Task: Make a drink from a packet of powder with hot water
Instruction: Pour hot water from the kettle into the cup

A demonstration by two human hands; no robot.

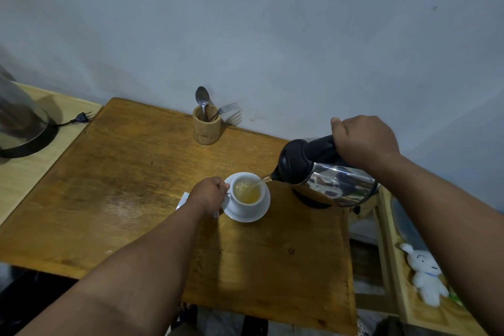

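A white cup (pixel 252 206) stands on a white saucer (pixel 246 216) in the middle of the wooden table (pixel 131 185); it holds yellowish liquid. My left hand (pixel 208 195) grips the cup's handle. My right hand (pixel 364 142) holds the black handle of a steel kettle (pixel 335 180), tilted to the left above the table. A thin stream runs from its spout into the cup. A white packet (pixel 183 200) lies partly hidden under my left wrist.
A wooden holder (pixel 206 127) with a spoon and a fork stands at the back by the wall. The kettle's dark base (pixel 309 200) is under the kettle. A dark appliance (pixel 21 128) and a plug (pixel 81 117) sit at the left. A white plush toy (pixel 425 278) lies at the right.
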